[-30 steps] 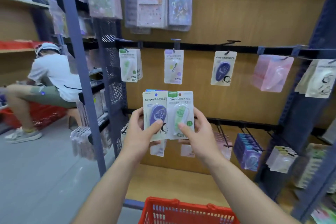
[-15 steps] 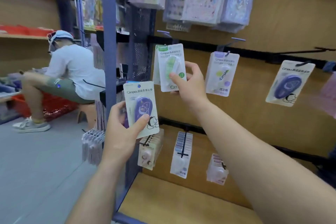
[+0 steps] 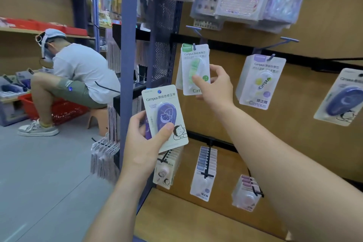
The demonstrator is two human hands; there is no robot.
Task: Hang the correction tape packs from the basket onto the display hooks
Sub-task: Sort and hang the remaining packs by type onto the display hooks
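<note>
My right hand (image 3: 214, 86) pinches the lower right of a green correction tape pack (image 3: 193, 65), whose top hole sits on a blue display hook (image 3: 194, 46) at the upper left of the wooden panel. More green packs hang behind it. Lower and to the left, my left hand (image 3: 143, 143) holds a purple correction tape pack (image 3: 165, 116) upright, thumb across its blister, with at least one more pack behind it. The basket is out of view.
A yellow-and-purple pack (image 3: 259, 82) and a purple pack (image 3: 341, 98) hang on hooks to the right. Fuller hooks of packs (image 3: 205, 171) sit on the lower rail. A blue upright post (image 3: 128, 45) stands left of the panel. A person (image 3: 78, 72) sits at the far left.
My right hand carried the green pack up and left from beside the purple one to the upper-left hook. My left hand kept the purple pack low. The view swung left and closer.
</note>
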